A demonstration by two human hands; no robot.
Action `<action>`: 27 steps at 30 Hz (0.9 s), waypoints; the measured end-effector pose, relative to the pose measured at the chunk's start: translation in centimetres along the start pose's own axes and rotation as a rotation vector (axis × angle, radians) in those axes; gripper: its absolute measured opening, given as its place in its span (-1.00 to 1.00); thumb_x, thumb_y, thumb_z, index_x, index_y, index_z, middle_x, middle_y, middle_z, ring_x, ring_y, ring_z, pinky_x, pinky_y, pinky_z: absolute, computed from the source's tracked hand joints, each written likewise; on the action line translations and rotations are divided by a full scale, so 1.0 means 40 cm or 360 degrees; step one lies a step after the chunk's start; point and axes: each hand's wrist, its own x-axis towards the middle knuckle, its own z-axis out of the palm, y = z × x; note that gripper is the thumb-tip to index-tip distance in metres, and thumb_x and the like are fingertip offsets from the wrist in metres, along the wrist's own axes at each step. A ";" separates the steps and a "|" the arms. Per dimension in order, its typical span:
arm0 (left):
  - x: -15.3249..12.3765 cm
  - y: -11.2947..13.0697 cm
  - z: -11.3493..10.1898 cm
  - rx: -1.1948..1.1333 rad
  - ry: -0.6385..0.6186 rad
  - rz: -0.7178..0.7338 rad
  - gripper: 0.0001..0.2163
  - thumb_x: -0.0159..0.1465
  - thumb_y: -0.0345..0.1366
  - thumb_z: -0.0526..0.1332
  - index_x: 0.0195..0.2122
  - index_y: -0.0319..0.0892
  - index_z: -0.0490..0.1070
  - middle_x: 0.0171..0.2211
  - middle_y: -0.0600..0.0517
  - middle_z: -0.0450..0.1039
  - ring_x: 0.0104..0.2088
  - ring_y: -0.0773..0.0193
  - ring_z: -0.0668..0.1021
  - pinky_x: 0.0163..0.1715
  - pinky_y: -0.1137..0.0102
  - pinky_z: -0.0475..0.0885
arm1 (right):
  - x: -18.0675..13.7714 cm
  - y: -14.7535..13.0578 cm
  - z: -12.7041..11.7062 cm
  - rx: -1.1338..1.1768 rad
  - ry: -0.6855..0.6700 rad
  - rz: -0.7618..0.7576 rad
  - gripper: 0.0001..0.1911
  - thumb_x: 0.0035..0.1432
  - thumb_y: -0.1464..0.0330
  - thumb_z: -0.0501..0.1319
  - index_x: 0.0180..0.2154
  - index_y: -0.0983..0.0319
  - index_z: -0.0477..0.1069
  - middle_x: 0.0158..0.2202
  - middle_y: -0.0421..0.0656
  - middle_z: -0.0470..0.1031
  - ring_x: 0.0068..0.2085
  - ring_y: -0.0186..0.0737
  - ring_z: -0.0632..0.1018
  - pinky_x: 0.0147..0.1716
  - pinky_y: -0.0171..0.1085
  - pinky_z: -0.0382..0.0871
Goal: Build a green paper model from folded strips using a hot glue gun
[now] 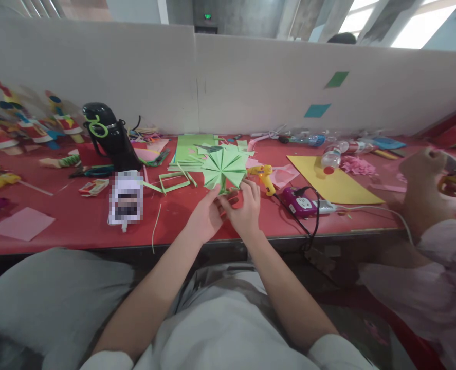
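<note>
A light green pleated paper rosette [224,165], fanned into a round, faces me above the red table. My left hand [207,215] is closed, thumb and fingers pinching its lower edge. At the rosette's lower right, my right hand [246,209] is also closed on the paper, its fingertips meeting those of the left. The fingers partly hide the bottom folds. Just right of the rosette lies a yellow hot glue gun [265,177]. Behind it rest green paper sheets [187,149], and to its left are folded green paper strips [169,186].
On the red table [85,226] are a phone [125,198], a black bottle [110,136], pliers [92,171], yellow card [351,185], a purple box [299,202] with cables and plastic bottles [331,156]. A co-worker's hand [422,180] is at right. A white partition [135,72] stands behind.
</note>
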 end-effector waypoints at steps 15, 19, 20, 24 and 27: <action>0.011 0.003 -0.024 0.0078 0.0117 0.0183 -0.73 0.18 -0.06 0.34 -0.29 -0.17 0.52 -0.14 -0.11 0.57 -0.03 0.07 0.58 -0.12 0.29 0.48 | 0.019 0.011 -0.014 0.0460 -0.0027 0.0456 -0.79 0.14 0.21 0.30 -0.24 0.19 0.42 -0.25 -0.10 0.49 -0.22 -0.14 0.48 -0.20 -0.15 0.40; 0.022 0.015 -0.048 0.0307 0.0495 0.0815 -0.78 0.14 -0.24 0.39 -0.19 -0.10 0.51 -0.04 -0.02 0.52 0.05 0.15 0.52 0.03 0.33 0.40 | 0.062 0.041 -0.021 0.0854 -0.0149 0.0814 -0.75 0.12 0.17 0.31 -0.25 0.20 0.49 -0.32 -0.17 0.54 -0.29 -0.21 0.51 -0.26 -0.22 0.39; 0.023 0.022 -0.055 0.0393 0.0543 0.0969 -0.77 0.13 -0.27 0.39 -0.16 -0.08 0.52 -0.01 0.00 0.51 0.08 0.17 0.50 0.07 0.35 0.37 | 0.074 0.052 -0.023 0.0918 -0.0188 0.0836 -0.75 0.11 0.17 0.31 -0.26 0.21 0.51 -0.32 -0.17 0.55 -0.28 -0.21 0.52 -0.25 -0.22 0.39; 0.023 0.065 -0.080 0.0762 0.0436 0.1123 -0.81 0.12 -0.34 0.39 -0.22 -0.11 0.56 -0.11 -0.02 0.55 0.00 0.15 0.53 0.10 0.34 0.34 | 0.115 0.098 -0.034 0.0990 -0.0384 0.0778 -0.76 0.07 0.19 0.33 -0.31 0.22 0.56 -0.33 -0.17 0.59 -0.28 -0.20 0.54 -0.21 -0.19 0.40; 0.023 0.091 -0.099 0.1113 0.0401 0.1071 -0.85 0.09 -0.39 0.38 -0.28 -0.13 0.58 -0.21 -0.04 0.57 -0.12 0.14 0.56 0.03 0.31 0.38 | 0.130 0.122 -0.038 0.0899 -0.0540 0.0697 -0.73 0.06 0.18 0.33 -0.28 0.23 0.58 -0.32 -0.15 0.60 -0.29 -0.18 0.55 -0.25 -0.19 0.41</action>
